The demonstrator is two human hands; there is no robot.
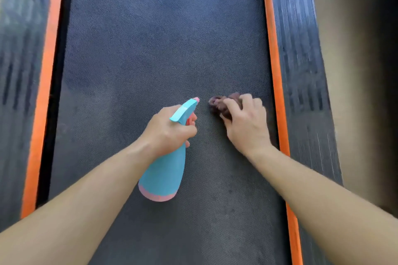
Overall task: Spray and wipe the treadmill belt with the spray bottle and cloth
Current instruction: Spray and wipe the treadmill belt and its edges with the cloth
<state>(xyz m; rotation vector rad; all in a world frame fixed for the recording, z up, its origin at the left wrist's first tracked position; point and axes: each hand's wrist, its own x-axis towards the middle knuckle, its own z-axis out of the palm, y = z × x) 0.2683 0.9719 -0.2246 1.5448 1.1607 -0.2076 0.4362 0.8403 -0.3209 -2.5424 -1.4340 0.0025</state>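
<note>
Near the belt's (150, 38) right edge, right hand (245, 122) clutches bunched cloth (217, 104) — left hand (167, 130) grips spray bottle (164, 170) just beside.

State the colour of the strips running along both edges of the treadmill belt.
Bright orange, seen clearly in the head view: the left strip and the right strip.

The treadmill belt (155, 49) is seen as dark, matt rubber with a fine woven-looking texture. The spray bottle (165, 170) is made of smooth turquoise plastic with pink trim. The cloth (221, 105) appears soft, crumpled and matt. Ribbed matt side rails (301, 71) are edged by smooth orange strips (274, 60).
</note>
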